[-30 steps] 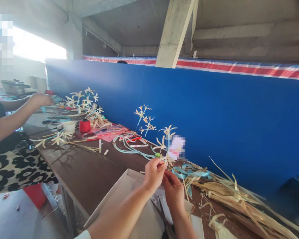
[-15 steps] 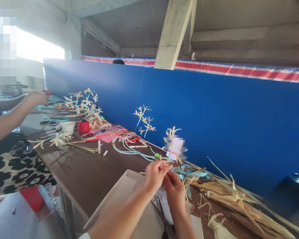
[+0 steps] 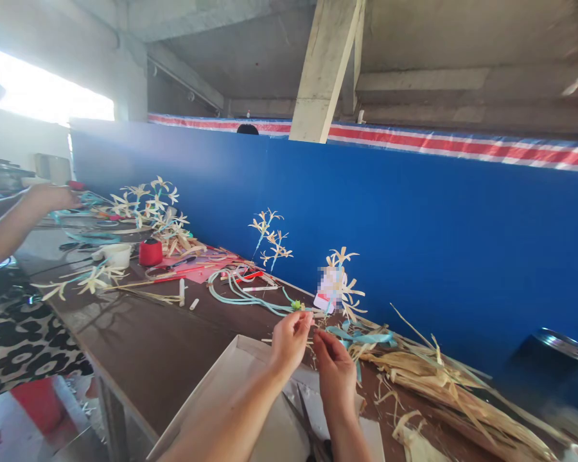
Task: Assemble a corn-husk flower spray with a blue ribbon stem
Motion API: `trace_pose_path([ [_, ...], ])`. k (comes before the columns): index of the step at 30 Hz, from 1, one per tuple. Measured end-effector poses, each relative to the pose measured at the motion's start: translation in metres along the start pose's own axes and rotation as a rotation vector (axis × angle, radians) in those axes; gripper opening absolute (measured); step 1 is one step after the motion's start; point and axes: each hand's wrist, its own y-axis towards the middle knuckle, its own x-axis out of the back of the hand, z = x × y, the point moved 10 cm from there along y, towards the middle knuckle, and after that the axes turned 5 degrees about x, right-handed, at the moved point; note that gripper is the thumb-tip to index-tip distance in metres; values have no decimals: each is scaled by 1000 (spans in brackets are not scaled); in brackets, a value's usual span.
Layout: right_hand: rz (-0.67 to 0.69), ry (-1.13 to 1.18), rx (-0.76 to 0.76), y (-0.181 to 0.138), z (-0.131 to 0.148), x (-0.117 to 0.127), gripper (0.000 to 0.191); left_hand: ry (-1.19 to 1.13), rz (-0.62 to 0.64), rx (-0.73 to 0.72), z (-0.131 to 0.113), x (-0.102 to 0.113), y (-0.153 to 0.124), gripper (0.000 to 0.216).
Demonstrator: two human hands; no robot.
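Note:
My left hand [image 3: 291, 337] is pinched closed, held above the cardboard tray. Just beyond its fingertips a pale straw flower spray [image 3: 350, 289] leans up to the right; its thin blue stem seems to run down into that pinch, though the join is hard to see. Close beside it, my right hand [image 3: 336, 359] has its thumb and fingers pressed together; what lies between them is too small to make out. Beneath both hands, the open cardboard tray [image 3: 212, 391] holds dark scissors [image 3: 304, 410], partly covered by my right wrist.
Dried husk strips [image 3: 443, 385] and blue ribbon [image 3: 366, 335] lie on the right. Pale blue cords [image 3: 226, 295], a red thread spool [image 3: 150, 253], a white cup [image 3: 119, 255] and more straw flowers [image 3: 149, 199] are leftward. A co-worker's hand [image 3: 52, 197] is at far left. A blue panel [image 3: 438, 244] stands behind.
My hands have drawn slightly apart at the fingertips. The flower spray has shifted right against the background and shows more fully. The whole view has swung a little to the right.

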Motion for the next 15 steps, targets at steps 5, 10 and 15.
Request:
trace_pose_path([
  [5, -16, 1, 10, 0, 8, 1, 31, 59, 20, -6, -5, -2, -1, 30],
  [10, -27, 0, 28, 1, 14, 2, 30, 94, 43, -12, -6, -5, -3, 29],
  [15, -50, -22, 41, 1, 12, 4, 30, 120, 48, -5, -6, -5, -3, 28],
])
